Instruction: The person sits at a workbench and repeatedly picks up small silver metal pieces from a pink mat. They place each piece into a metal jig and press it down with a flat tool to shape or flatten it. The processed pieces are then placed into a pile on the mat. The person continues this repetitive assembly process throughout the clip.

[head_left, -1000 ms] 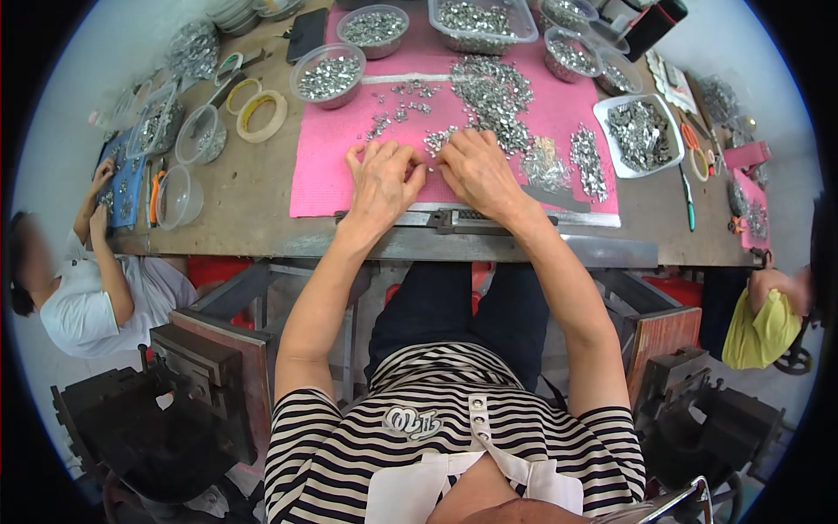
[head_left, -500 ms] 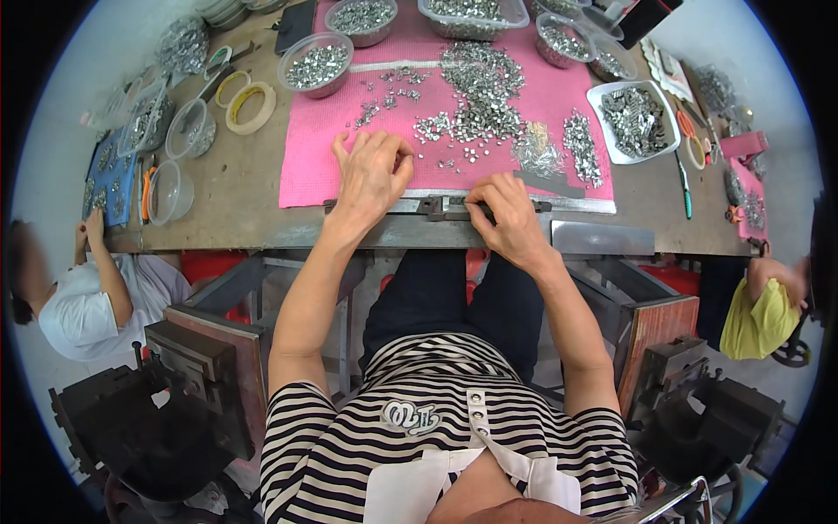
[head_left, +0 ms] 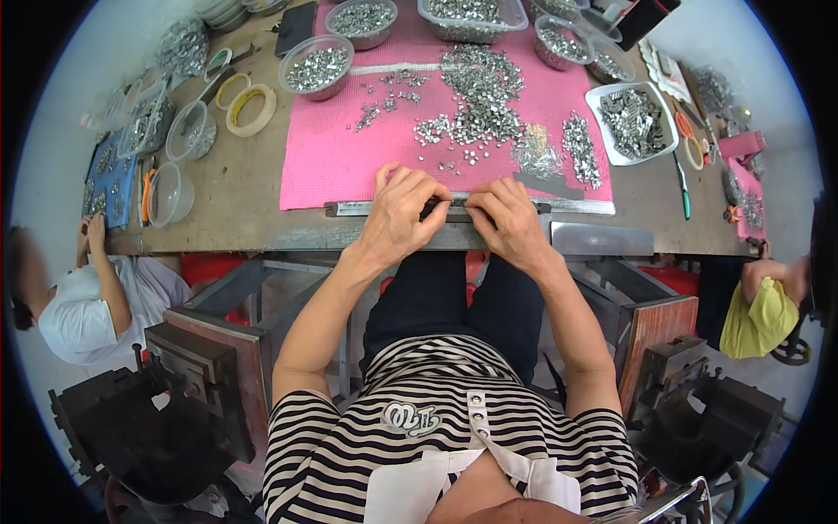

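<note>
- Bar [head_left: 457, 211]: long, thin, straight; dark ends, silvery strip toward its left; lies along the mat's [head_left: 325, 170] near edge, partly hidden by both hands.
- Left hand [head_left: 401, 210]: fingers curled narrow at the bar; cannot tell whether gripping.
- Right hand [head_left: 509, 218]: fingertips narrowed at the bar; grip unclear.

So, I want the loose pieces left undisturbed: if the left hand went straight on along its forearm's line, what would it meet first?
Crossing the pink mat, the left hand would probably meet the near edge of the loose silvery metal pieces first; its height is unclear, so it might pass above.
</note>
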Demonstrator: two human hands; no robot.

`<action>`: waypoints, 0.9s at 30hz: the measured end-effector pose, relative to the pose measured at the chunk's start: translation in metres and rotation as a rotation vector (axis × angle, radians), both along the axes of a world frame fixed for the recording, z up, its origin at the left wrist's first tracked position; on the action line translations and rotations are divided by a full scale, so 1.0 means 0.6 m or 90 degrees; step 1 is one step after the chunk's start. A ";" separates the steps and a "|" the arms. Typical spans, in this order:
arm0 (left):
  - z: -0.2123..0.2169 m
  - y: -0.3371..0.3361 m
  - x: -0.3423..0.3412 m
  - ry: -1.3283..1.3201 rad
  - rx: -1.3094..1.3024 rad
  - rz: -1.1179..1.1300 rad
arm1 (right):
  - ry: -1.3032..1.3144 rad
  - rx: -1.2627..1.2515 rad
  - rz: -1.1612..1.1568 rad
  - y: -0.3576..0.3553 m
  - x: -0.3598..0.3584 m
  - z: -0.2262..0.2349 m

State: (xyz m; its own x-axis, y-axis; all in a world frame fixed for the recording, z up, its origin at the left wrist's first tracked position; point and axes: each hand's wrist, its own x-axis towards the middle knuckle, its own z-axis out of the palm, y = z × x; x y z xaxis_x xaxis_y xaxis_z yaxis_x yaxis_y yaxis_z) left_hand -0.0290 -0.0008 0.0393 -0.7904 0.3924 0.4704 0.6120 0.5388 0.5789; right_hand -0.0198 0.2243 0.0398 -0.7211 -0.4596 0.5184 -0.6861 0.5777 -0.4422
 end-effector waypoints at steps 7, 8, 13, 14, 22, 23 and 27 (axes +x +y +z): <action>-0.010 0.011 0.001 0.024 -0.012 -0.021 | 0.001 -0.020 -0.040 -0.027 -0.052 -0.007; -0.012 0.011 0.001 0.024 -0.025 -0.017 | 0.000 -0.011 -0.032 -0.033 -0.063 -0.011; -0.011 0.014 0.003 0.065 -0.061 -0.009 | 0.004 0.050 -0.003 -0.042 -0.096 -0.018; -0.011 0.015 0.005 0.071 -0.067 -0.008 | 0.004 0.057 0.001 -0.042 -0.098 -0.017; -0.003 -0.010 -0.003 0.074 -0.026 0.094 | 0.037 0.070 0.020 -0.039 -0.097 -0.009; 0.000 -0.019 -0.015 0.076 -0.036 0.133 | 0.033 0.066 0.020 -0.040 -0.096 -0.009; -0.008 -0.030 -0.057 0.057 -0.075 0.200 | 0.019 0.026 0.021 -0.038 -0.095 -0.013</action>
